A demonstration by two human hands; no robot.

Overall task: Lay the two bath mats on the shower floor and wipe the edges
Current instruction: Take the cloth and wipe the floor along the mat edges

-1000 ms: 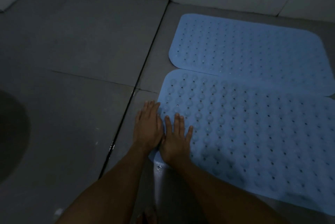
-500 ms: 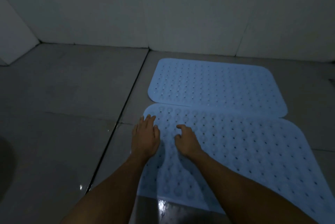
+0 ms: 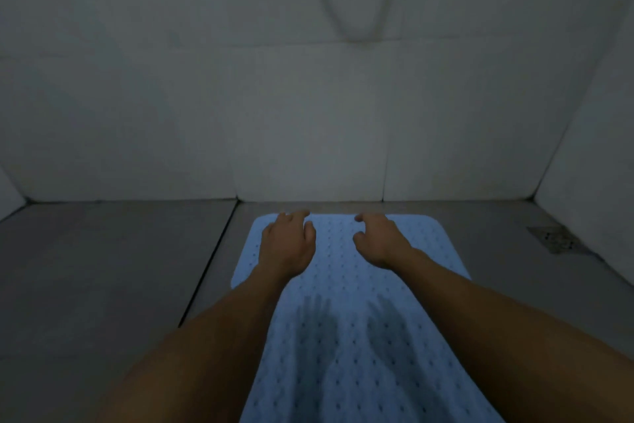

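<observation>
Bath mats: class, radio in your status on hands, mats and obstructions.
Left hand and right hand open, holding nothing. Blue mat flat on floor; seam between mats unclear. Drain uncovered, right of mat.

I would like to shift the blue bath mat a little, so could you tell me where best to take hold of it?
Probably the far edge of the blue bath mat, pinched from above. It lies flat, so only the thin rim offers a hold, and both the left hand and right hand hover there, fingers loosely curled.
</observation>
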